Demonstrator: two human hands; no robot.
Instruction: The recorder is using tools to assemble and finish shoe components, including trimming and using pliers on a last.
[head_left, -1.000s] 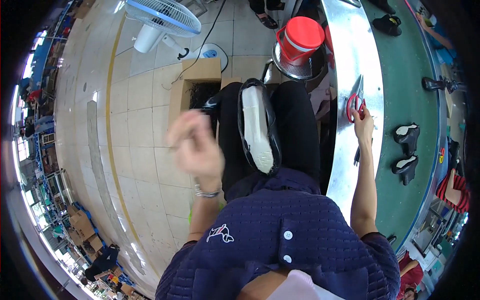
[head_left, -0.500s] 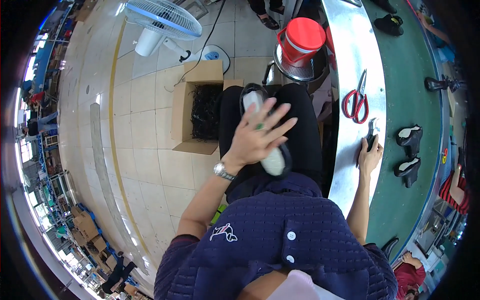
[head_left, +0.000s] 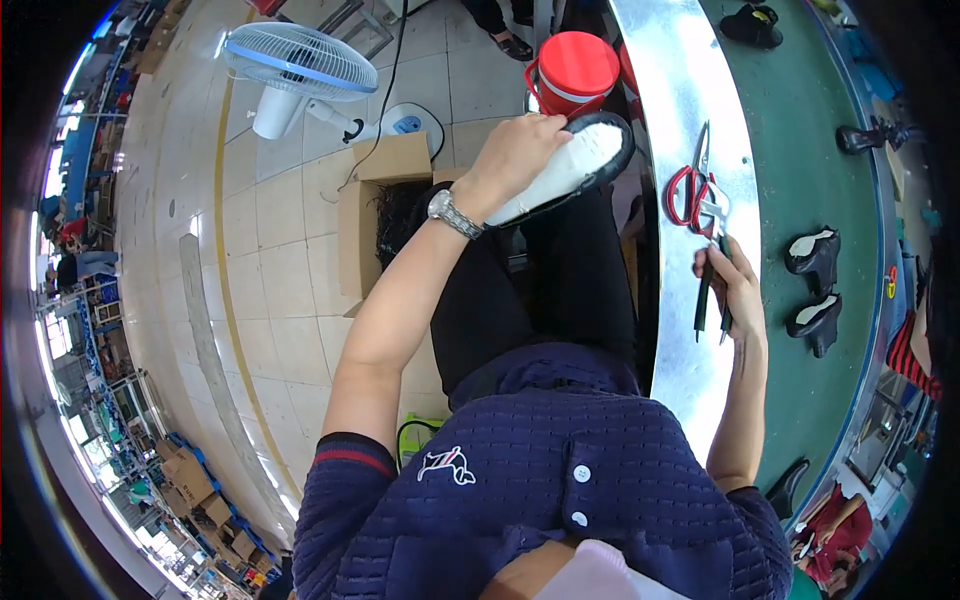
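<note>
My left hand (head_left: 512, 162), with a metal watch on the wrist, is closed on the edge of a black shoe (head_left: 592, 156) raised above my knees. The shoe's pale underside faces up, ringed by black material; my fingers cover part of it. Over the metal bench my right hand (head_left: 738, 282) grips a pair of pliers (head_left: 701, 308) with dark handles and a silvery head. Just beyond the pliers' head lie red-handled scissors (head_left: 681, 196), their blades pointing away from me.
The metal bench (head_left: 685, 90) runs along my right, beside a green belt carrying black shoes (head_left: 812, 252). A red-lidded bucket (head_left: 578, 66) stands ahead. To the left are an open cardboard box (head_left: 352, 235) with black strips and a white fan (head_left: 300, 58).
My left hand, spread over the shoe on my lap before, now holds it, lifted farther out and turned. My right hand has raised the pliers from the bench toward the scissors.
</note>
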